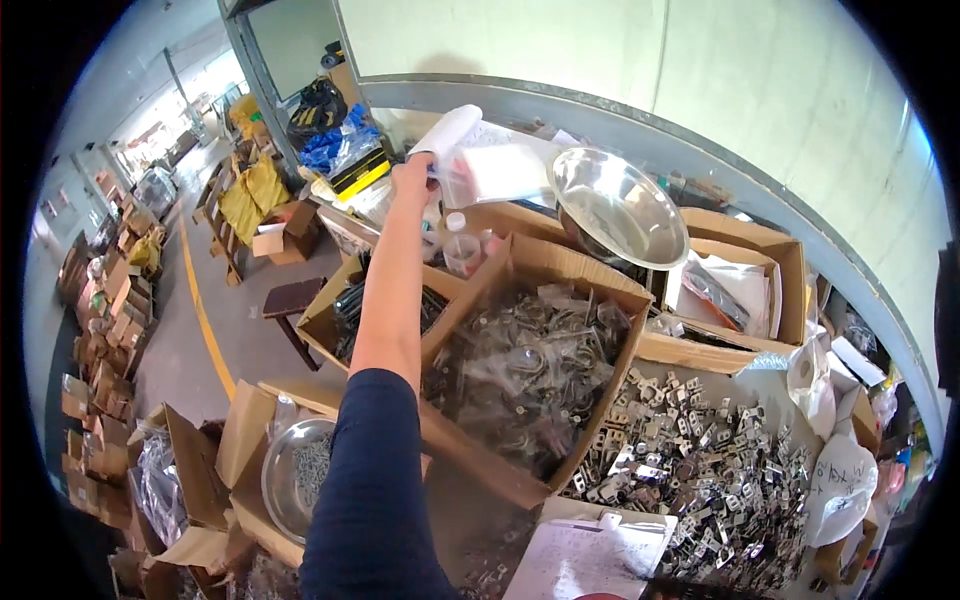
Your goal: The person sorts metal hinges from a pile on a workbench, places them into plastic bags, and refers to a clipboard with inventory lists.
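My left hand (412, 178) reaches far forward with the arm stretched out in a dark blue sleeve. Its fingers are bent closed at the lower end of a curled white sheet (446, 132). Right beside them lies clear plastic film (458, 184), next to a stack of white plastic bags or sheets (505, 172); which of these the fingers grip is hidden. Just below the hand stands a clear plastic bottle (460, 250). Under and right of my forearm sits a cardboard box (645, 295) full of small bagged metal parts (530, 360). My right hand is out of view.
A steel bowl (625, 215) rests tilted behind the box. Loose metal brackets (710, 460) cover the table at right, beside a written sheet (590, 555). Another steel bowl (285, 480) holds small screws at lower left. A stool (292, 298) stands left, with cartons (290, 235) beyond.
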Demonstrator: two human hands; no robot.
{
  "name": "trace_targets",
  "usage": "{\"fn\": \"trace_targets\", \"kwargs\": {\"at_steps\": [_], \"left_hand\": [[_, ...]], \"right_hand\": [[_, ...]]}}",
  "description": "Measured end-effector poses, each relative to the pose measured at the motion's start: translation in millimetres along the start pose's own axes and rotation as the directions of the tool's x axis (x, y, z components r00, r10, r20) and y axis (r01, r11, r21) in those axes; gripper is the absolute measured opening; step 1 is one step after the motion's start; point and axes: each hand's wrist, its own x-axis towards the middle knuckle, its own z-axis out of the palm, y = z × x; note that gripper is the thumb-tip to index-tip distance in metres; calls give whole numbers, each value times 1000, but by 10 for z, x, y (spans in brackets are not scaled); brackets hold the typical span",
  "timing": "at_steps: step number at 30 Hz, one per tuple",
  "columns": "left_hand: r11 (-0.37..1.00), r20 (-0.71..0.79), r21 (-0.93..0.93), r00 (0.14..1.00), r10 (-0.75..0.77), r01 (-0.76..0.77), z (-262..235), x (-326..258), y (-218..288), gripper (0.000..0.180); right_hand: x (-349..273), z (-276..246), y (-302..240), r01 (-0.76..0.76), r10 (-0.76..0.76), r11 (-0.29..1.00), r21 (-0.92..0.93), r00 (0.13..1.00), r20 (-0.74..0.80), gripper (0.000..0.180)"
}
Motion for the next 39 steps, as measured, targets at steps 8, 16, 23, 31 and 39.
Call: {"fn": "trace_targets", "kwargs": {"at_steps": [8, 16, 23, 31, 39], "left_hand": [[713, -77, 593, 854, 514, -375, 519, -447, 241, 52], [510, 82, 492, 621, 780, -705, 1128, -1101, 1203, 65], [542, -49, 369, 567, 822, -755, 904, -1213, 1844, 57], [527, -99, 164, 518, 850, -834, -410, -1693, 3272, 49], [806, 236, -26, 780, 580, -592, -963, -3926, 3297, 30]], "right_hand": [[216, 539, -1968, -324, 300, 943, 72, 926, 229, 22], [52, 673, -1638, -120, 113, 991, -53, 986, -126, 37], [10, 537, -1634, -81, 65, 890, -449, 997, -51, 40], [95, 580, -1700, -10, 14, 941, -337, 1000, 8, 38], [497, 531, -2596, 464, -505, 710, -530, 860, 76, 20]]}}
